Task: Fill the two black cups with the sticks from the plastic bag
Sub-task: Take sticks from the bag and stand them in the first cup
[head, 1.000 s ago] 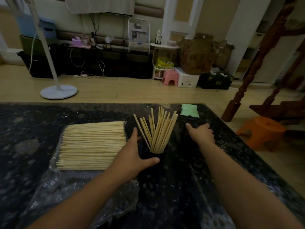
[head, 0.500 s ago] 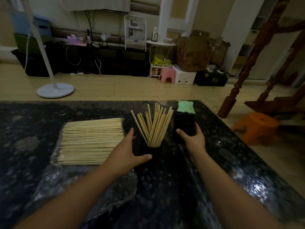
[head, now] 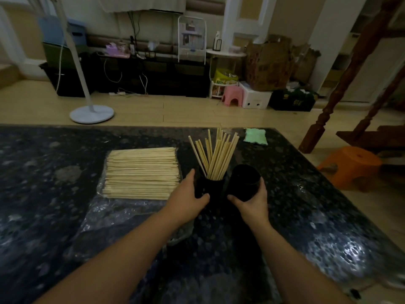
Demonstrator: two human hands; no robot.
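Cups side by side near table [head: 65, 216] centre, almost touching. Left cup [head: 211, 187] holds a fan of sticks [head: 215, 154] leaning outward; left hand [head: 189, 199] wraps its left wall, thumb across the front. Right cup [head: 244, 182] looks empty, tilted slightly with its mouth toward the camera; right hand [head: 252, 201] grips its lower body, thumb on the near side. Whether its base is on the table or lifted, cannot tell.

Remaining sticks lie as a flat pile [head: 141, 173] on the opened bag [head: 122, 216], just left of the left cup. Green cloth [head: 256, 136] sits at the far edge, well apart.

Judgement: step in hand is positioning the empty cup for filling. Roughly half done; the pile is much larger than what one cup has taken.

Notes for doing it well:
- Set the right cup fully upright and flat before letting go; dark cup on dark table makes the base hard to read.
- Leave a gap between cups so the fanned sticks do not snag.
- Take sticks in small aligned bundles, drop them end-first.
- Steady the cup while loading; leaning sticks may tip it.
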